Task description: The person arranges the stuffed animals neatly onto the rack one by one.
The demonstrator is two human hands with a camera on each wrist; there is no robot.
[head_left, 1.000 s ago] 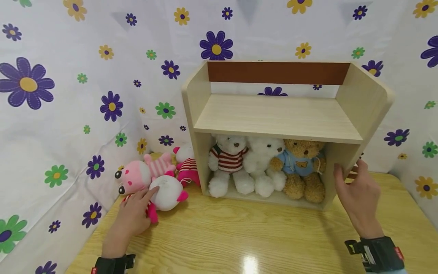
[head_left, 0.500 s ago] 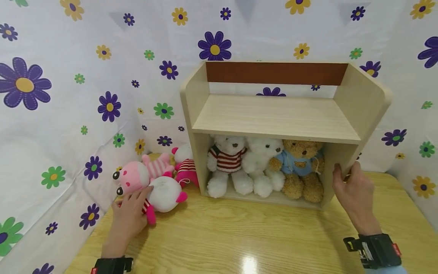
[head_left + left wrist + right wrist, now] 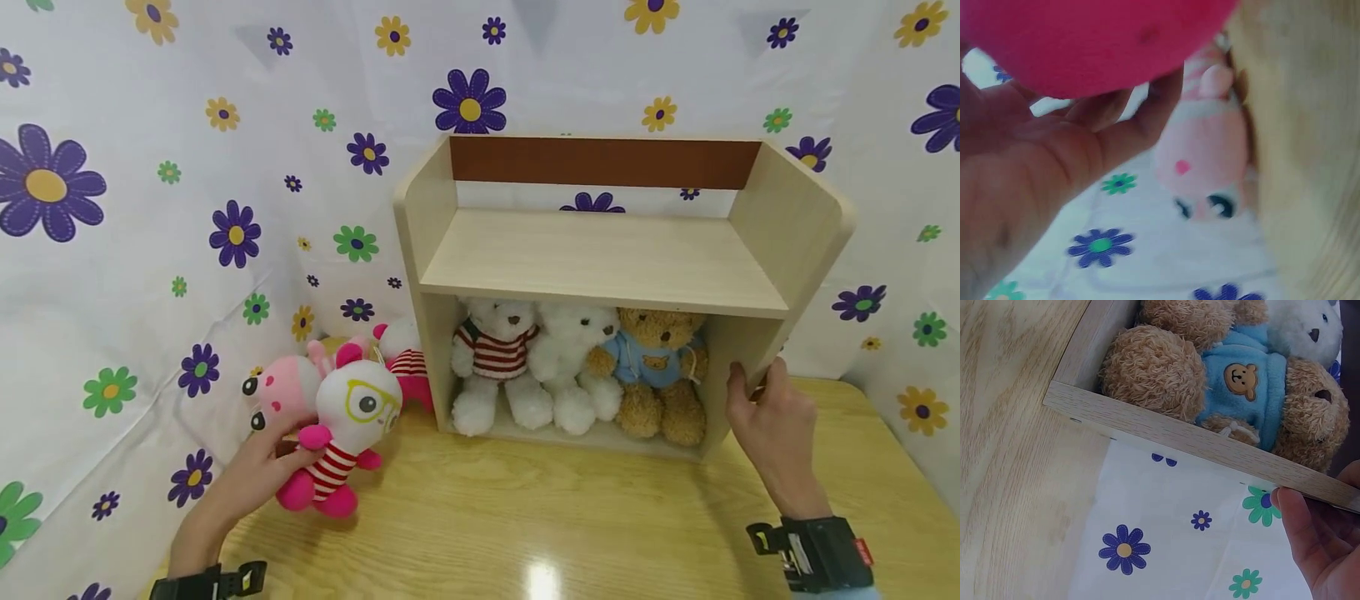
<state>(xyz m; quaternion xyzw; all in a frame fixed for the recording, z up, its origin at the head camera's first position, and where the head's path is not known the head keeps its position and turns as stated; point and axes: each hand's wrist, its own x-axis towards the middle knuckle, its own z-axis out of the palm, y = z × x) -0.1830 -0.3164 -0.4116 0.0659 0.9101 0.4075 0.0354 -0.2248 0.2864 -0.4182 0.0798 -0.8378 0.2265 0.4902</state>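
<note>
My left hand (image 3: 258, 471) grips a white-headed plush doll (image 3: 333, 471) with yellow glasses, a red-striped body and pink limbs. The doll is tilted upright at the left of the table; its pink part (image 3: 1104, 44) fills the top of the left wrist view. Beside it lies a pink plush toy (image 3: 281, 387) with black-and-white eyes. My right hand (image 3: 776, 433) holds the right side panel of a pale wooden shelf (image 3: 607, 258), thumb inside and fingers behind. In the right wrist view, fingertips (image 3: 1291, 509) touch the panel's edge.
On the lower shelf sit a white bear in a striped sweater (image 3: 501, 354), a plain white bear (image 3: 573, 367) and a brown bear in a blue hoodie (image 3: 660, 367). Another pink striped plush (image 3: 411, 367) leans by the shelf's left side. Flowered cloth hangs behind the wooden table (image 3: 525, 508).
My left hand has taken hold of the glasses doll and turned it from lying face-down to head-up, face showing. My right hand stays on the shelf's side panel.
</note>
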